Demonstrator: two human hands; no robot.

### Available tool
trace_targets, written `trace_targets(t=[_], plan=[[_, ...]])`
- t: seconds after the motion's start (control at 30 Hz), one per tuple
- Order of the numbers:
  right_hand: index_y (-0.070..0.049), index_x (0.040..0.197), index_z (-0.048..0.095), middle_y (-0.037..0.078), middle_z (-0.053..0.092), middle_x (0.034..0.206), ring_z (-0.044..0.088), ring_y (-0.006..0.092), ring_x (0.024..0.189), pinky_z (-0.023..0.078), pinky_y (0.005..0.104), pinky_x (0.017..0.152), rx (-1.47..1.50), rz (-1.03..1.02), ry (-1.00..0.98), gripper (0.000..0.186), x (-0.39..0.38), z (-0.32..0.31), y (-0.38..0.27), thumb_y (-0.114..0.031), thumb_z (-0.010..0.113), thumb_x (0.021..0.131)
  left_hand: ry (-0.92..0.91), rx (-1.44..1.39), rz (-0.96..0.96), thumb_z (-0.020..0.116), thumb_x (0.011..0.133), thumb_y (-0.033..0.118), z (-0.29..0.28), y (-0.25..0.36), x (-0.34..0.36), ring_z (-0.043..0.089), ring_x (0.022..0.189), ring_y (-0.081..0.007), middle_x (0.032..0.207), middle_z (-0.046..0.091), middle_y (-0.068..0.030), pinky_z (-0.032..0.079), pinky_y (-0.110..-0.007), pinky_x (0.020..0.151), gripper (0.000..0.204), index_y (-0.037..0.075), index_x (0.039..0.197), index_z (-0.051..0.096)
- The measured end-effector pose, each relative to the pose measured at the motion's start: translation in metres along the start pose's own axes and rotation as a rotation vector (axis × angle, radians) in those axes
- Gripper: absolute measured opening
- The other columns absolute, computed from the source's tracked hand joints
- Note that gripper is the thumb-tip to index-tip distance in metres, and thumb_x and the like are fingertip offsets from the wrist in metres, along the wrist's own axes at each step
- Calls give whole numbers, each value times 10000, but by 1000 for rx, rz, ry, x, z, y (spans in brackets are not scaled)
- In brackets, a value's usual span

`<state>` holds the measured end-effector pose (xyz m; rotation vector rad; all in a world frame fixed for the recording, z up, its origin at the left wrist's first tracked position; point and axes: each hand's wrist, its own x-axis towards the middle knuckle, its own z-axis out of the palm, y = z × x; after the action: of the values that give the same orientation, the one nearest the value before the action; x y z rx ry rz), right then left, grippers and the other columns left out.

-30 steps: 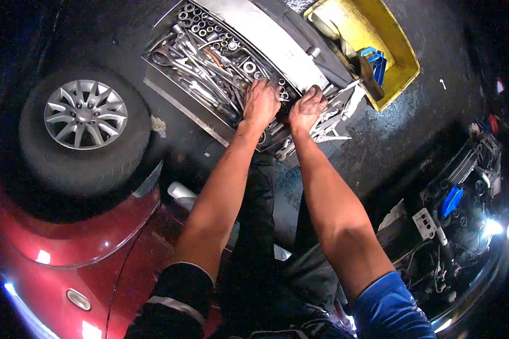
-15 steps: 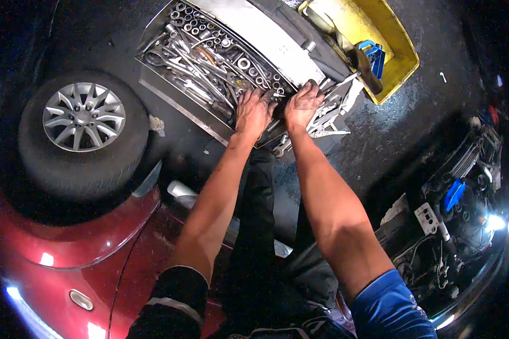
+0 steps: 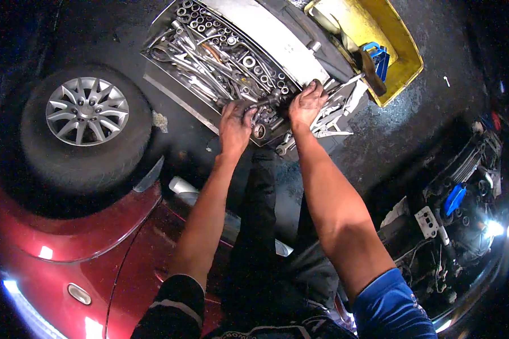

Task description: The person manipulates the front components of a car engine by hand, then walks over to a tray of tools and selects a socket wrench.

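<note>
A metal toolbox (image 3: 189,107) full of loose tools lies beyond my hands. Spanners (image 3: 201,70) fill its middle, and several sockets (image 3: 198,25) line its far side. Over its near end, my left hand (image 3: 236,127) has its fingers curled around a dark bar-shaped tool (image 3: 268,99) that points right, its kind unclear. A round-headed metal piece (image 3: 259,131) lies just right of that hand. My right hand (image 3: 307,104) is closed over the near end of the white lid (image 3: 277,37); its fingertips are partly hidden. Pliers and spanners (image 3: 331,124) lie right of it.
Behind the toolbox sits a yellow bin (image 3: 404,62) with a blue item (image 3: 376,56) inside. At left, a wheel (image 3: 87,121) lies by a red car panel (image 3: 73,231). An engine bay (image 3: 444,226) with a bright lamp (image 3: 495,228) is at right.
My left hand has drawn back toward me and slightly left, baring the dark tool and round-headed piece. My right hand stays at the lid's end. The view has shifted slightly.
</note>
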<state>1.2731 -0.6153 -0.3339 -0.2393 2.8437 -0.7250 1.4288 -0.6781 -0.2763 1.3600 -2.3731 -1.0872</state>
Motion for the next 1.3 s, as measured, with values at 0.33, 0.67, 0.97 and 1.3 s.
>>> trace_targets(t=[0.33,0.67,0.97,1.3], plan=[[4,1118,534,281,522,998,528,412,916,416,472,834,-17,-32,-23,277,1,4,11,-182,399,963,88,76,-64,567,879,234,-16,-4,62,561,974,-408,1007,612,-229,419,-456,885,276,-14,975,638],[8,1135,513,312,493,1039,514,424,912,410,472,840,-21,-33,-40,279,4,3,14,-167,381,962,-2,134,65,629,844,252,22,4,114,591,883,-402,951,605,-250,472,-450,814,266,14,959,655],[38,1124,516,284,528,972,491,412,924,408,467,828,-32,-143,-27,271,2,3,10,-120,388,944,-230,192,-118,653,818,273,57,23,40,608,909,-400,1026,613,-244,493,-460,809,368,-45,1000,620],[0,1165,501,305,495,1036,514,449,957,412,490,856,-87,-221,9,309,4,17,29,-204,367,975,-118,-35,-142,653,816,188,57,15,30,601,955,-369,1055,624,-198,468,-410,864,285,14,1040,628]])
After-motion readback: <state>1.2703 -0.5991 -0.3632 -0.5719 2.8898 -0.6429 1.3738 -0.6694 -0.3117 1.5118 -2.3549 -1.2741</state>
